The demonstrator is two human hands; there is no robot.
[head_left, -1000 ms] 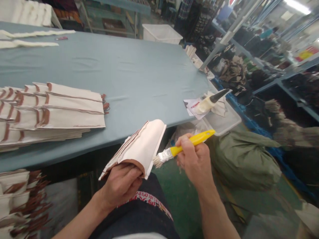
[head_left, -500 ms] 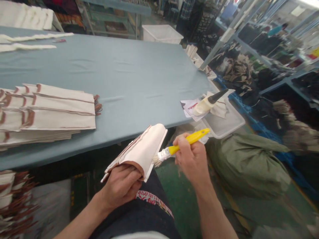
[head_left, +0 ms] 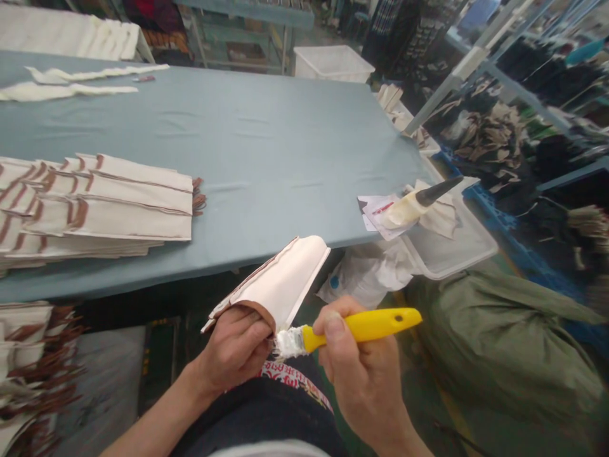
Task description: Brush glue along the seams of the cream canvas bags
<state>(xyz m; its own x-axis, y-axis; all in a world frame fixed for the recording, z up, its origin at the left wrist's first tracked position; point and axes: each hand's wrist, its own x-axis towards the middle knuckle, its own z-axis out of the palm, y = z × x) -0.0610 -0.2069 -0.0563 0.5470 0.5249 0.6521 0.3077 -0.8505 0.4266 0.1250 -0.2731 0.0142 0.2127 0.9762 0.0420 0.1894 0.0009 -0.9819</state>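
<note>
My left hand [head_left: 240,349] grips a cream fabric piece with brown trim [head_left: 280,279], its fingers tucked inside the curved brown-edged end. The piece is held bent, in front of the table edge. In my right hand [head_left: 359,368] is a paintbrush [head_left: 375,324] with a yellow handle, my fingers closed round the handle. Its bristle end is coated in white paste and is at the lower right corner of the fabric piece, close to my left fingers. Whether the bristles touch the cloth is hard to tell.
Stacked cream pieces with brown trim [head_left: 137,216] lie on the blue-grey table [head_left: 266,146] at left. A pale bottle with a dark nozzle [head_left: 404,212] rests on papers at the right edge. Beyond are a white tub [head_left: 451,254] and a green sack [head_left: 499,343].
The brush has moved down and left along the fabric piece's edge, from its middle to the lower corner near my left hand. The view has shifted slightly, so the table things appear further right.
</note>
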